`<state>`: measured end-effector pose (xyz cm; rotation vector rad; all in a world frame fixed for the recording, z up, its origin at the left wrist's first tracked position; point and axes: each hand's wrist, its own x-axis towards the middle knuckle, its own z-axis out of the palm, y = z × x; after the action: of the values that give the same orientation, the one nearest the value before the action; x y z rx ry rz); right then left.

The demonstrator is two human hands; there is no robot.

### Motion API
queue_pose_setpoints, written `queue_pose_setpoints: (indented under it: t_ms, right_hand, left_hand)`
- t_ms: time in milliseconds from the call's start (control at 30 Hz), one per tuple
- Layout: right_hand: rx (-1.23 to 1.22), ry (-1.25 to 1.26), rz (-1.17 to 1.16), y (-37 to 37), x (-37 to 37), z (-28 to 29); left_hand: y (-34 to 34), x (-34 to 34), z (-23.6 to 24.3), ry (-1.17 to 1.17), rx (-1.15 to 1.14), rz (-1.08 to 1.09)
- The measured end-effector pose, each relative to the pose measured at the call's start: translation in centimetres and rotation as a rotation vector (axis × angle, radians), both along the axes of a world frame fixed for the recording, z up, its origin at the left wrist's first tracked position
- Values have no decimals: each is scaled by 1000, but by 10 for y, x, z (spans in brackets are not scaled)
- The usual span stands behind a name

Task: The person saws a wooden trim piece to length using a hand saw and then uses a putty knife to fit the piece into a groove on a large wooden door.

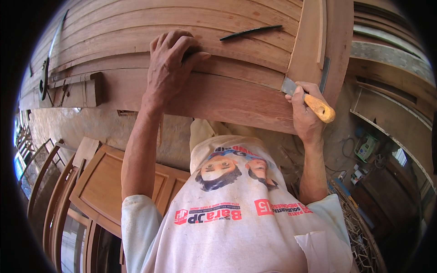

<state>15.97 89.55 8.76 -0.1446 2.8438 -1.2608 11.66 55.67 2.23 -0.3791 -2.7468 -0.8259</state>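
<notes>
My right hand (306,107) is closed around a putty knife (320,108) with a yellowish wooden handle. Its flat metal blade touches the wood at the corner where the slats meet an upright board. Farther left, my left hand (170,61) rests on the slatted wooden panel (218,48), fingers bent and thumb held apart; nothing shows in it. Beyond and between the hands, a thin black pen or pencil (251,32) lies on the slats. A narrow wood strip (322,34) lies along the upright board, near a dark grey flat strip (324,74).
A clamp (44,77) and a wood block (75,91) sit at the panel's left edge. Panelled door parts (107,182) and curved frames lean at lower left. Stacked boards (387,54) stand at right, above a green machine (366,148) on the floor.
</notes>
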Motion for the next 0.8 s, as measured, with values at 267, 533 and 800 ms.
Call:
queue_pose_setpoints:
  t_ms: [267,533,800]
  right_hand:
    - [316,117,169,-17,-9,17]
    - [169,19,51,-11,-3,6]
    - [-209,-172,-217,-4,2,-9]
  left_hand:
    - [0,0,1,23,12,2]
    - [0,1,3,10,23,3]
    - [1,0,2,22,17,11]
